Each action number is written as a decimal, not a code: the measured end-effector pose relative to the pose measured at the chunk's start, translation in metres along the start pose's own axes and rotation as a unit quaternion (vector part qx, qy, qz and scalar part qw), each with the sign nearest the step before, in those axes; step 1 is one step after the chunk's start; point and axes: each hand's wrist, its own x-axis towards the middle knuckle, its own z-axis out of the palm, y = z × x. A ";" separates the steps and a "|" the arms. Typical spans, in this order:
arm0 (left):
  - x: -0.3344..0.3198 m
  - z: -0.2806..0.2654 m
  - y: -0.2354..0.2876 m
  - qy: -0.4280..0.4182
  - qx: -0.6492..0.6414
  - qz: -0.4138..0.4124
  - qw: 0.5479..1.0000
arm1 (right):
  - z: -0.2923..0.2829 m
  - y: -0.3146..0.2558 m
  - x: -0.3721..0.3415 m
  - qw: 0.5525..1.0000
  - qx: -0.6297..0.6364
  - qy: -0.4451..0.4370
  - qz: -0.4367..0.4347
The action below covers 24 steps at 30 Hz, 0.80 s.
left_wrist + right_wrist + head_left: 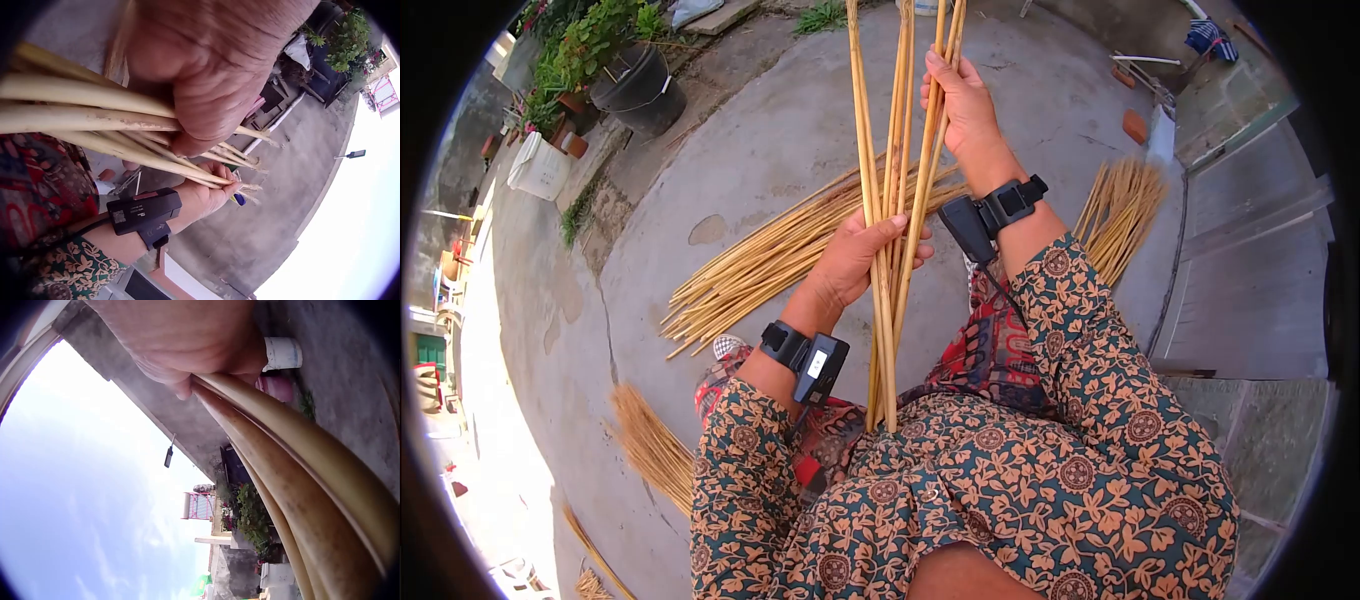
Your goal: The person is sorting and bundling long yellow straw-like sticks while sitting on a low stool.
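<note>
Several long, straw-coloured stalks [883,330] stand upright in front of my body, their lower ends at my lap and their upper parts fanned into a few groups. My left hand [847,265] grips them around mid-length, thumb across the front. Higher up, my right hand [966,108] pinches the rightmost stalks between thumb and fingers. The left wrist view shows the stalks [87,119] passing under the left thumb, with the right hand [209,190] on them farther along. Close up in the right wrist view, a few stalks [300,481] run out from beneath the right hand [194,337].
Behind the hands, a pile of stalks [750,255] lies on the concrete ground [660,330]. Bristly-headed bundles lie at the right [1122,215] and lower left [648,440]. A black plant pot [640,95] and white bucket [538,167] stand upper left; a brick [1135,125] lies upper right.
</note>
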 end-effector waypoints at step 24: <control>0.001 -0.001 0.001 0.069 0.069 0.069 0.993 | 0.006 0.001 -0.009 0.993 0.114 0.008 0.006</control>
